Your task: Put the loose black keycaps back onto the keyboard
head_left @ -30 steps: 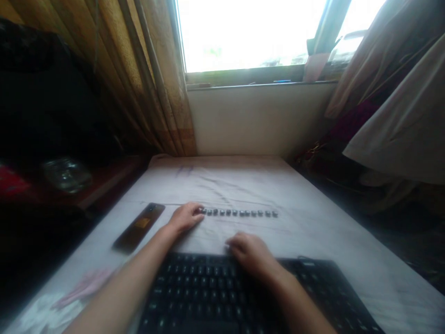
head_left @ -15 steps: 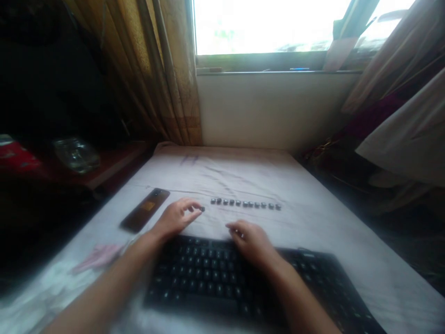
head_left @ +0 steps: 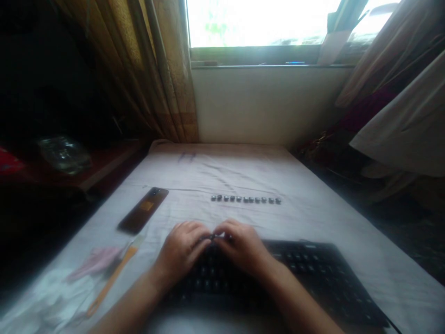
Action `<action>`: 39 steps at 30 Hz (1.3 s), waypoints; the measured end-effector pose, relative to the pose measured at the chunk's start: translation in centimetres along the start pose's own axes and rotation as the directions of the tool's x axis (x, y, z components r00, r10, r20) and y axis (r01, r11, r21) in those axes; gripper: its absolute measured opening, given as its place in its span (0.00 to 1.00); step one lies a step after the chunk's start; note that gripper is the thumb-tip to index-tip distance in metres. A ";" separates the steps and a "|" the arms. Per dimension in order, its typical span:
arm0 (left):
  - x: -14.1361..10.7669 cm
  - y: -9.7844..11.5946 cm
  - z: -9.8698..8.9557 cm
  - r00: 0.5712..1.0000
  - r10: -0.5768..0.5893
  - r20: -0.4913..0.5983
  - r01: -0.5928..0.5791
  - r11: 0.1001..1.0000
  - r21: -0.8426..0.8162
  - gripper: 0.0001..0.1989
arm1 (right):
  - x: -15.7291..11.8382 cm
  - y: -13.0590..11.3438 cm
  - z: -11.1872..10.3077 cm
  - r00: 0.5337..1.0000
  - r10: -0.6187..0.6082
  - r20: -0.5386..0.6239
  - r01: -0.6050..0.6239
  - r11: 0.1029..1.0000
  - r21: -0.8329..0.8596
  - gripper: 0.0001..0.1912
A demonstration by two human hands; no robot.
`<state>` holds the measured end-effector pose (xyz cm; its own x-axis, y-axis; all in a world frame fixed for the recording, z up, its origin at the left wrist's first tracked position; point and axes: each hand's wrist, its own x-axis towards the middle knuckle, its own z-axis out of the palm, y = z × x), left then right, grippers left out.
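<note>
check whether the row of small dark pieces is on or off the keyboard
Off: the row of small dark pieces lies on the pale cloth beyond the keyboard, with bare cloth between them.

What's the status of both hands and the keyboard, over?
Left hand, right hand close together over keyboard. Small dark piece between them, holder unclear. Hands blocking part of keyboard. Keycaps lined up beyond.

My one view comes from the camera on my head, facing forward and down along the cloth-covered surface (head_left: 306,213). It looks from just above and behind my left hand (head_left: 182,246) and right hand (head_left: 243,246), which sit near, over the keyboard (head_left: 323,269). It is wide, taking in the window (head_left: 257,23) at the far side, a curtain (head_left: 174,69) left and hanging cloth (head_left: 410,120) right.
</note>
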<state>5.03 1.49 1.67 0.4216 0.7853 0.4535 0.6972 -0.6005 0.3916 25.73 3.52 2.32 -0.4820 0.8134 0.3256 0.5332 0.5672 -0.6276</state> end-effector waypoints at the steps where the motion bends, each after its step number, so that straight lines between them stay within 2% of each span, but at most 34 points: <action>1: 0.0 0.0 -0.1 1.000 0.003 -0.001 -0.003 1.000 0.004 0.07 | 0.0 0.0 0.0 1.000 0.000 0.008 0.000 1.000 -0.014 0.06; 8: -0.1 0.1 0.0 1.000 0.015 0.004 -0.015 1.000 0.023 0.08 | 0.0 -0.3 0.4 0.999 0.015 0.035 -0.012 0.996 -0.088 0.05; 14: -0.5 -1.5 -0.6 0.999 -0.036 -0.031 0.038 0.998 0.053 0.08 | 0.0 -0.1 1.0 0.991 0.133 -0.025 -0.135 0.988 -0.080 0.04; 17: -1.4 -1.8 -1.2 0.999 -0.038 -0.014 0.039 0.998 0.050 0.09 | -0.1 -0.2 1.5 0.990 0.138 -0.007 -0.138 0.987 -0.078 0.04; 22: -3.2 -1.1 -1.8 0.999 0.027 0.020 -0.029 0.997 0.069 0.11 | -0.1 -0.3 1.9 0.992 0.124 -0.006 -0.124 0.987 -0.101 0.04; 27: -3.5 -0.6 -1.6 0.992 0.120 0.043 -0.124 0.983 0.133 0.16 | -0.1 -0.3 1.9 0.993 0.115 -0.010 -0.116 0.989 -0.093 0.04; 39: -3.5 -0.2 -1.7 0.988 0.143 0.065 -0.149 0.984 0.094 0.14 | 0.1 -0.5 1.3 0.991 0.126 0.045 -0.122 0.990 -0.077 0.04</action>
<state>2.41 -1.35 1.36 0.5538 0.6993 0.4520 0.6780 -0.6938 0.2428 24.51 3.11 1.71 -0.4419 0.8718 0.2115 0.6399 0.4716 -0.6067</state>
